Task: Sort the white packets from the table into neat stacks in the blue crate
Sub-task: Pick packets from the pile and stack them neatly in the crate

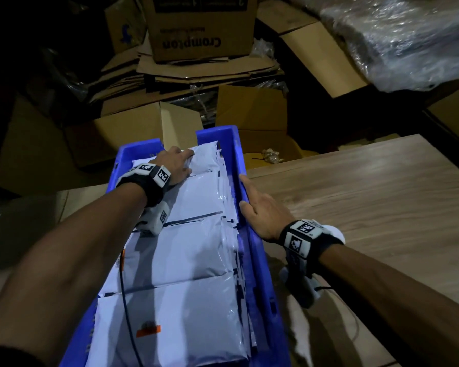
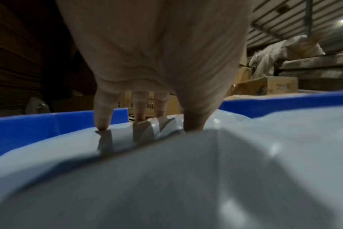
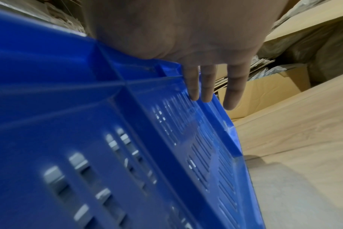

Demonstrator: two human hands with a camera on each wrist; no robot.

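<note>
At the bench's left edge sits a blue crate of slotted rigid plastic, filled with rows of white packets. Left hand presses spread, straight fingers on the far packet; right hand rests flat, released, on the crate's right rim. Glossy, soft pouches probably slip; best gripped by their edges.

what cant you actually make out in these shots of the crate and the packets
- How deep the stacks go: head view shows only the top white packets; the blue crate walls hide the rest.
- Near end of the crate: cut off by the bottom edge, head view.
- The left hand fingertips: in the left wrist view they touch a packet, but blur hides any grip.
- Right hand thumb: hidden behind the rim; right wrist view is blurred.
</note>
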